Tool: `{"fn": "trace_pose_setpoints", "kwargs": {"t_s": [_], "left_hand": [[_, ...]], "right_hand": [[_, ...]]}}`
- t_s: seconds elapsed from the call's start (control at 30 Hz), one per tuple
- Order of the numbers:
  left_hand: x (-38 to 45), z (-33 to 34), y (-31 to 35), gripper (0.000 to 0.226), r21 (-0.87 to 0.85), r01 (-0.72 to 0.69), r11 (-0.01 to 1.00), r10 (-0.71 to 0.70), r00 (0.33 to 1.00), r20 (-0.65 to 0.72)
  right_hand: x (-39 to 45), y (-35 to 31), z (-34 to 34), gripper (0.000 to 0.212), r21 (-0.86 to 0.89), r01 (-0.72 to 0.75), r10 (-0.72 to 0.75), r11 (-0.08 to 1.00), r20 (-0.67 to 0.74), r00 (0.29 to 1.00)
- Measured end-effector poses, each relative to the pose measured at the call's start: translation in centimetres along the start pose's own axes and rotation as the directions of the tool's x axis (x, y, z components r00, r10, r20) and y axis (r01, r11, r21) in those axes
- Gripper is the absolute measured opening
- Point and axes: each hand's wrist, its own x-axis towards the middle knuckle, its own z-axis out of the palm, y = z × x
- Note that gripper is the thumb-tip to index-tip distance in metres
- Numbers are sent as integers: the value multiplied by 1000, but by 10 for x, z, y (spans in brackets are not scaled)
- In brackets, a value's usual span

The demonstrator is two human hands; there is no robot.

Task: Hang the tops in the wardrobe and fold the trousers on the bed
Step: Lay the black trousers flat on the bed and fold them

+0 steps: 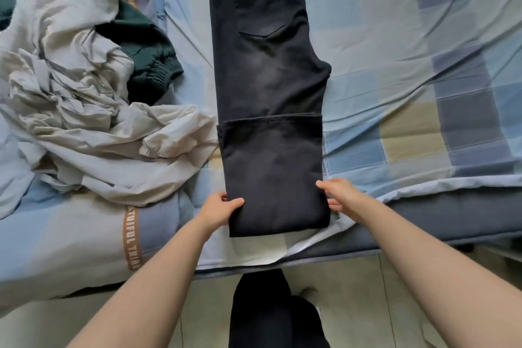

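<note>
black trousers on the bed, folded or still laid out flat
Partly folded. The black trousers lie lengthwise with the leg end doubled back once over itself; the left hand and right hand grip that fold's near corners.

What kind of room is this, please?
Most likely a bedroom: a bed with a checked sheet, black trousers being folded on it, and a pile of crumpled clothes beside them.

The trousers (268, 93) are matt black denim, faded grey in patches. At 9 o'clock, a crumpled grey top (84, 110) looks thin and papery. The bed (395, 79) wears smooth checked cotton.
</note>
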Motion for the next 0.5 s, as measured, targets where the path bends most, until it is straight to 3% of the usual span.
{"fn": "trace_pose_setpoints", "kwargs": {"t_s": [0.1, 0.17, 0.33, 0.5], "left_hand": [[-1, 16, -25, 31, -102, -46, 994, 46, 999, -3], [-4, 16, -33, 27, -164, -38, 986, 45, 998, 42], [-16, 5, -39, 22, -107, -85, 991, 92, 994, 57], [-36, 1, -38, 25, -102, -203, 974, 203, 979, -7]], "right_hand": [[1, 31, 10, 38, -65, 46, -50, 997, -53, 997], [-2, 45, 11, 32, -20, 92, -92, 996, 8, 996], [-27, 48, 3, 21, 68, 132, -139, 989, 120, 983], [-37, 48, -10, 19, -1, 337, -337, 941, 43, 941]]}}
